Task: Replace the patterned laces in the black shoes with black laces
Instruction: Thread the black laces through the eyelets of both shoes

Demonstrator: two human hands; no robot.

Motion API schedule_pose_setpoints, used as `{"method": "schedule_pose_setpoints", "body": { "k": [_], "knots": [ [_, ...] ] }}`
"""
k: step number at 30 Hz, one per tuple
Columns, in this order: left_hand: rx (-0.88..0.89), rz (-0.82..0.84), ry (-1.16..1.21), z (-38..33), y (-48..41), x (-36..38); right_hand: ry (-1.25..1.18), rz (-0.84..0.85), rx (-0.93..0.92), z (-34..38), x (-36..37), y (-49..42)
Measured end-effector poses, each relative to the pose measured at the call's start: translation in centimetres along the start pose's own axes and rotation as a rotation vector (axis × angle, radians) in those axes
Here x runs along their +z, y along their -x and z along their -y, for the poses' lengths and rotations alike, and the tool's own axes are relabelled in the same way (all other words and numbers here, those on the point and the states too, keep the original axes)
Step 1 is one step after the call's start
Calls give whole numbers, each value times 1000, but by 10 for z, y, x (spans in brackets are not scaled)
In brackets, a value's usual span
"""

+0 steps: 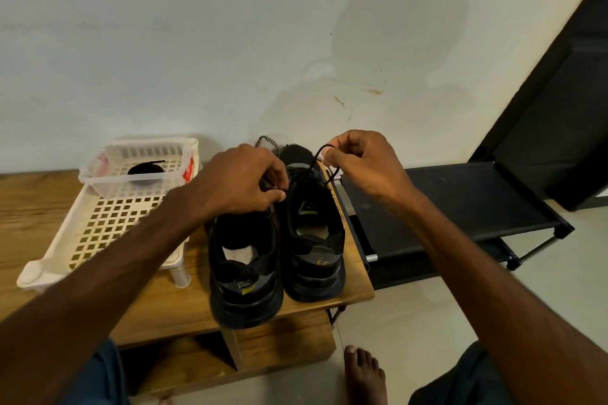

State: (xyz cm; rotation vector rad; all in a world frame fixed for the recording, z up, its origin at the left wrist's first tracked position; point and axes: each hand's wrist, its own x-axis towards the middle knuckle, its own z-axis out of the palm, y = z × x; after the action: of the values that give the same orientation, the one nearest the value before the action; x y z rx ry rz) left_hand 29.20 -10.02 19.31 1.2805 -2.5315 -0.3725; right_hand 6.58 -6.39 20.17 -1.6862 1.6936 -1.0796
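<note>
Two black shoes stand side by side on a wooden table (42, 207), heels toward me: the left shoe (245, 273) and the right shoe (314, 240). My right hand (362, 164) pinches a black lace (316, 158) that runs up from the right shoe's eyelets. My left hand (243, 184) pinches something between the two shoes' tongues; what it holds is hidden by its fingers. A patterned lace (265, 141) lies behind the shoes by the wall. A coiled black lace (145, 171) sits in a clear tub (98, 174).
The tub stands on a white perforated tray (108, 227) left of the shoes. A black shoe rack (460, 207) is right of the table. A wall rises just behind. My bare foot (363, 375) is on the floor below the table edge.
</note>
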Motion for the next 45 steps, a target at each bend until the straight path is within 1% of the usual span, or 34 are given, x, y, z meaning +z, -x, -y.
{"method": "schedule_pose_setpoints", "body": {
  "k": [3,5,8,13,17,22,24,26,30,31,33,35,37,38,39,40,42,45],
  "knots": [
    [-39,-34,-26,0,-2,-3,100,25,-39,-3,1,0],
    [-70,-62,33,1,-3,-4,219,65,-70,-5,1,1],
    [-126,-91,325,-1,-4,-6,320,143,-71,-7,5,3],
    [-246,-294,855,-11,-3,-21,375,181,-12,-7,7,2],
    [-266,-364,1035,-14,1,-31,389,243,65,-8,8,3],
    [-260,-373,1131,-17,1,-31,358,227,90,-8,9,2],
    [-231,-365,1129,-18,1,-32,367,222,87,-9,9,2],
    [-188,-311,1128,-19,3,-37,371,228,81,-10,10,2],
    [-43,-44,1120,-22,8,-42,336,237,87,-11,9,2],
    [-7,-15,1100,-23,9,-41,329,239,88,-11,9,2],
    [19,-23,1028,-23,7,-35,323,244,86,-11,9,2],
    [-2,-76,863,-24,3,-26,327,247,82,-11,10,1],
    [-50,-131,579,-22,-2,-13,329,251,82,-12,10,1],
    [-75,-127,427,-19,-4,-8,330,253,84,-13,10,1],
    [-100,-86,302,-17,-6,-3,329,253,86,-13,10,1],
    [-125,-19,228,-14,-7,1,327,254,89,-13,10,0],
    [-174,100,188,-11,-8,6,321,262,90,-13,10,0],
    [-191,122,107,-9,-11,11,324,276,86,-12,9,1]
  ]
}}
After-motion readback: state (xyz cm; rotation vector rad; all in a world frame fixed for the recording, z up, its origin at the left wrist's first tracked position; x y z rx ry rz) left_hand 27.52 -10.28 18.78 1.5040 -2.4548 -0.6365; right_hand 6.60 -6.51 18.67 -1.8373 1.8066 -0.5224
